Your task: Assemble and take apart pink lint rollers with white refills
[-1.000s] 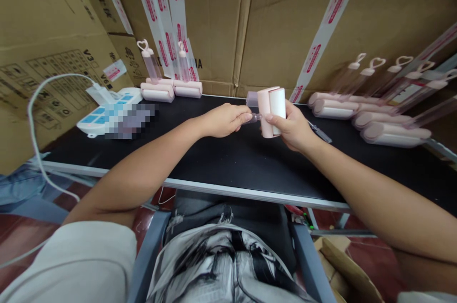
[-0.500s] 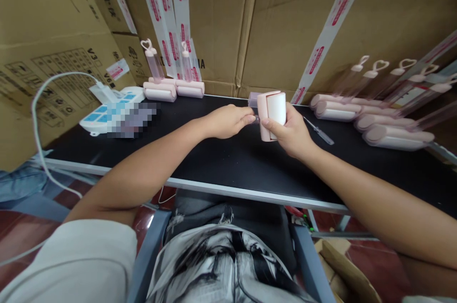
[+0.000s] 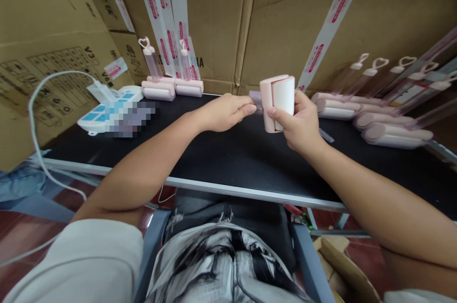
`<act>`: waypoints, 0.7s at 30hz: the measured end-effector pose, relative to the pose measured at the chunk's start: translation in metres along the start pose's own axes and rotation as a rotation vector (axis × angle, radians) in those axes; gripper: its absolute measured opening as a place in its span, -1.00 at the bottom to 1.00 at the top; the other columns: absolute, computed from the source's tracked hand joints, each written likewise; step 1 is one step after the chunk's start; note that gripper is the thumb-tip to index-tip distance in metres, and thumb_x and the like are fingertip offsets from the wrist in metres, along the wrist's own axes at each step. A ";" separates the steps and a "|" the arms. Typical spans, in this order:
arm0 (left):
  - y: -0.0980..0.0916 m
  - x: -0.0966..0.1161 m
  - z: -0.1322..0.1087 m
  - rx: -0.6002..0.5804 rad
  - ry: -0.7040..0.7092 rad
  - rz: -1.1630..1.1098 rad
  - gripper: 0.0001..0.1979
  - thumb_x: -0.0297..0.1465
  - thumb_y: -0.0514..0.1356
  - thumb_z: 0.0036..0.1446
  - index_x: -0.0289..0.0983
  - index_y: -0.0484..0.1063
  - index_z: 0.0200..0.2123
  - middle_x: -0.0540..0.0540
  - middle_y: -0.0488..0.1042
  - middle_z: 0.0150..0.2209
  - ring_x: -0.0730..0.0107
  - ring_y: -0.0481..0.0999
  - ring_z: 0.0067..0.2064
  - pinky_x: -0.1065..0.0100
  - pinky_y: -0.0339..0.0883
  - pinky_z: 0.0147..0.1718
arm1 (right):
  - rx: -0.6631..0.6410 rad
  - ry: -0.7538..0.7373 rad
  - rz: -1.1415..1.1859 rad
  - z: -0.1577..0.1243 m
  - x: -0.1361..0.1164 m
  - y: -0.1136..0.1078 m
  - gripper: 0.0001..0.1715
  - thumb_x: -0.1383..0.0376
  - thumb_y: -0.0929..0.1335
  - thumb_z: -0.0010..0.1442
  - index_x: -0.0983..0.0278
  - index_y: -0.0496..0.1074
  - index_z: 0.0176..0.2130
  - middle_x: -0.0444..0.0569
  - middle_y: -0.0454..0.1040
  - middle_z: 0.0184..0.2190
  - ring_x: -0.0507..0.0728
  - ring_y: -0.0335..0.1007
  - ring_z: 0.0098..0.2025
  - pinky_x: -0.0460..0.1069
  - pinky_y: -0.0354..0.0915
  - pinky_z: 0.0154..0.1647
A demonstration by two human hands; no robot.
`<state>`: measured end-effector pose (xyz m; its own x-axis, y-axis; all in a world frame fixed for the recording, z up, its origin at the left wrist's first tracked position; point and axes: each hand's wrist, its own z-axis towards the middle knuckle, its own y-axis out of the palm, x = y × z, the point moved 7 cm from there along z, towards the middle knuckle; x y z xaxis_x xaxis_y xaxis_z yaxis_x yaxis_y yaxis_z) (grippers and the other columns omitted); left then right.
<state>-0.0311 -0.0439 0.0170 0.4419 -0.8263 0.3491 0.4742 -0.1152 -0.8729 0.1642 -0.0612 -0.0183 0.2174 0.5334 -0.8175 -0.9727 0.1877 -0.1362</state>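
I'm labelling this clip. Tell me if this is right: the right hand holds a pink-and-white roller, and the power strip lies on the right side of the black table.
Wrong side: the head view shows the power strip on the left of the black table. The right hand does hold a pink-and-white roller.

Likely a small workshop — black workbench [image 3: 221,160], clusters of matching pink-and-white units [image 3: 396,135], cardboard walls [image 3: 285,22] close around.
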 end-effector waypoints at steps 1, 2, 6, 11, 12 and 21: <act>-0.004 0.001 0.000 0.010 0.005 -0.013 -0.53 -0.07 -0.05 0.56 -0.23 0.51 -0.15 -0.06 0.57 -0.36 0.31 0.53 -0.33 0.30 0.28 -0.24 | 0.005 -0.009 0.015 0.001 -0.005 -0.001 -0.41 -0.08 0.65 0.07 0.11 0.53 -0.05 -0.09 0.61 -0.17 0.26 0.54 -0.13 0.15 0.48 -0.06; -0.006 0.002 -0.001 0.015 0.004 -0.025 -0.52 -0.04 -0.05 0.56 -0.23 0.50 -0.18 -0.06 0.57 -0.36 0.31 0.52 -0.33 0.30 0.27 -0.25 | 0.000 -0.012 0.028 0.001 -0.010 -0.001 -0.40 -0.09 0.65 0.05 0.11 0.53 -0.05 -0.08 0.62 -0.16 0.27 0.55 -0.12 0.14 0.48 -0.06; -0.004 -0.004 -0.002 0.012 -0.038 -0.065 -0.49 0.06 0.06 0.48 -0.24 0.51 -0.21 -0.06 0.57 -0.35 0.31 0.51 -0.33 0.30 0.24 -0.30 | -0.090 0.035 0.064 -0.001 -0.016 0.002 -0.28 -0.15 0.68 -0.02 0.08 0.50 -0.02 -0.04 0.65 -0.13 0.31 0.59 -0.09 0.15 0.52 -0.10; -0.008 -0.020 -0.004 0.099 -0.078 -0.075 -0.56 0.03 0.22 0.37 -0.26 0.50 -0.18 -0.10 0.59 -0.31 0.30 0.51 -0.32 0.31 0.24 -0.32 | -0.123 0.092 0.132 0.002 -0.002 0.000 -0.28 -0.32 0.55 0.11 0.06 0.50 0.02 -0.01 0.66 -0.11 0.28 0.62 -0.13 0.13 0.57 -0.16; -0.012 -0.025 -0.005 0.139 -0.097 -0.087 -0.57 0.02 0.22 0.38 -0.26 0.47 -0.21 -0.09 0.58 -0.34 0.32 0.50 -0.34 0.31 0.23 -0.34 | -0.108 0.105 0.152 0.005 0.003 -0.002 -0.30 -0.33 0.53 0.14 0.05 0.50 0.01 -0.02 0.66 -0.11 0.26 0.63 -0.14 0.13 0.58 -0.17; -0.024 -0.059 -0.009 0.286 -0.289 -0.306 -0.56 -0.04 0.11 0.51 -0.24 0.35 -0.34 -0.07 0.58 -0.38 0.52 0.47 -0.50 0.42 0.27 -0.48 | -0.083 0.071 -0.012 0.025 0.039 -0.014 -0.56 -0.09 0.51 0.26 0.11 0.52 -0.04 -0.03 0.68 -0.14 0.25 0.64 -0.11 0.19 0.58 -0.07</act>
<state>-0.0758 0.0029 0.0144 0.4238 -0.5872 0.6896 0.7866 -0.1388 -0.6017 0.1887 -0.0229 -0.0346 0.2257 0.4714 -0.8525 -0.9741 0.1230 -0.1899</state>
